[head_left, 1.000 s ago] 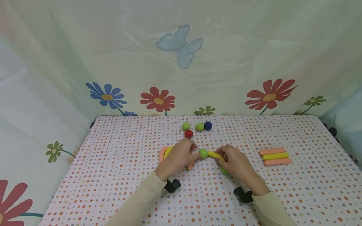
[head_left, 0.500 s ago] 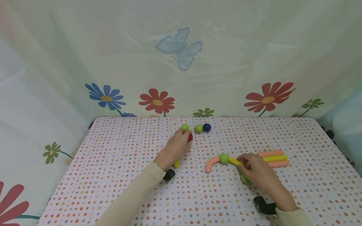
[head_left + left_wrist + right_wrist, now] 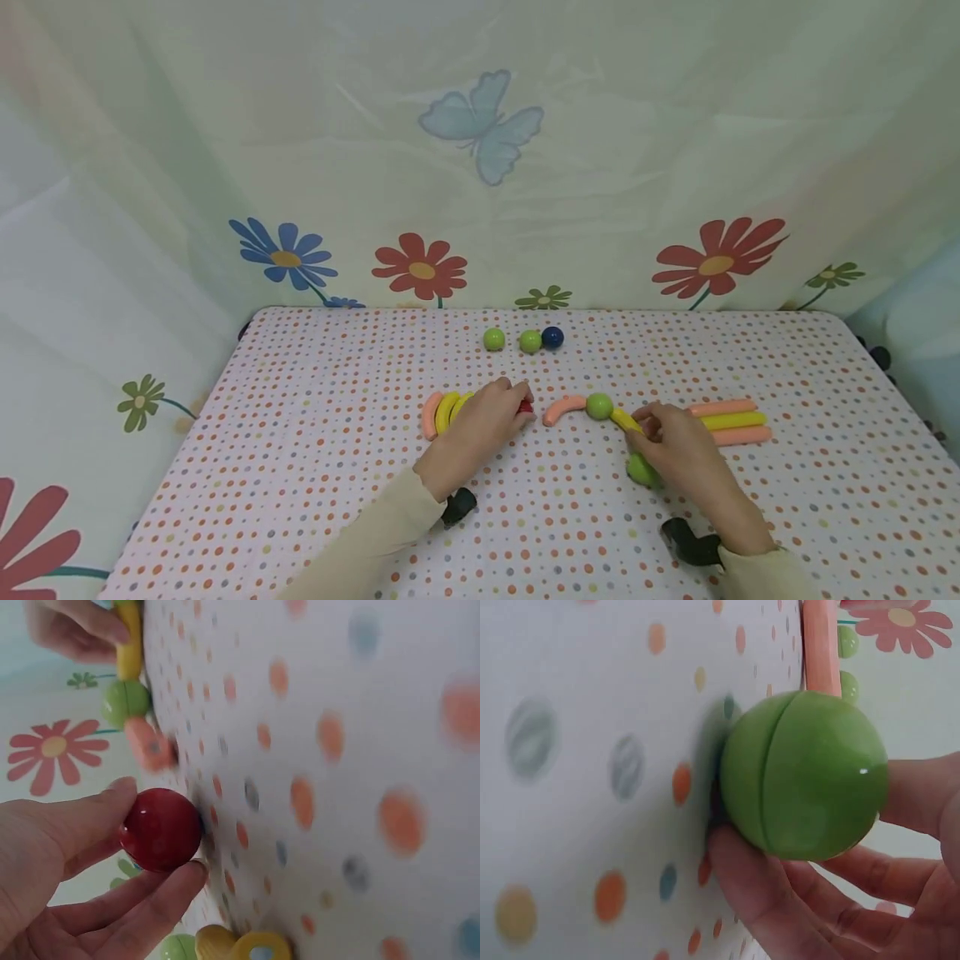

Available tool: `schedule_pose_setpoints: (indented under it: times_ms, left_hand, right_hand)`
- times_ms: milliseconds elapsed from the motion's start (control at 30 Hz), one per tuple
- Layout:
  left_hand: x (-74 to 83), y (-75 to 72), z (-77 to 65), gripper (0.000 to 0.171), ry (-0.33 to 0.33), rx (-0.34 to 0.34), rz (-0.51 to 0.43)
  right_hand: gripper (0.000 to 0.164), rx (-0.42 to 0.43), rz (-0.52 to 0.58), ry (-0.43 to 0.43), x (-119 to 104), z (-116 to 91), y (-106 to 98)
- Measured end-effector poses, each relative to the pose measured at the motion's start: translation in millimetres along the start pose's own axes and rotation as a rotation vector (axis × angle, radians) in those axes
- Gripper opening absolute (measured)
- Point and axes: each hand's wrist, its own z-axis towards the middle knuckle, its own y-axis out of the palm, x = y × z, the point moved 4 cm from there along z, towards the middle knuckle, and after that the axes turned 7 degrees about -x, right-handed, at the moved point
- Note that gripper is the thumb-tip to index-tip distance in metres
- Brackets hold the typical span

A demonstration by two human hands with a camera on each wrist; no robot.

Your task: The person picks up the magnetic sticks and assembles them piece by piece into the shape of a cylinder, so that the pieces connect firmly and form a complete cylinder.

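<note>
My left hand (image 3: 476,429) pinches a glossy red ball (image 3: 161,829) between thumb and fingers, just above the table. Slightly to its right lies the free end of a curved salmon rod (image 3: 562,408), apart from the ball. That rod is joined to a green ball (image 3: 600,406), which joins a curved yellow rod (image 3: 622,418). My right hand (image 3: 686,454) grips this yellow rod and partly hides it. A second green ball (image 3: 806,776) sits at the chain's near end, beside the right fingers.
Two loose green balls (image 3: 493,338) and a dark blue ball (image 3: 552,337) lie toward the back. Curved salmon and yellow rods (image 3: 447,410) lie under and beside the left hand. Straight salmon and yellow rods (image 3: 731,421) lie beyond the right hand.
The left hand let go of the chain, reached back to the red ball, and brought it forward toward the salmon rod. The right hand moved the chain to the right.
</note>
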Motion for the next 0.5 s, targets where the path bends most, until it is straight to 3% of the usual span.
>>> schedule_pose_setpoints:
  times_ms: [233,400,500]
  left_hand:
    - [0.4,0.3,-14.8,0.028,-0.056,-0.018,-0.085]
    - [-3.3,0.1,-15.2,0.028,-0.116,-0.013,-0.074]
    - [-4.8,1.3,-14.1,0.033,-0.118,-0.001,-0.087]
  right_hand:
    - [0.037,0.013,0.035,0.032,-13,4,8]
    - [0.034,0.000,0.051,0.026,-19,7,13]
    - [0.032,0.005,0.044,0.025,-21,8,14]
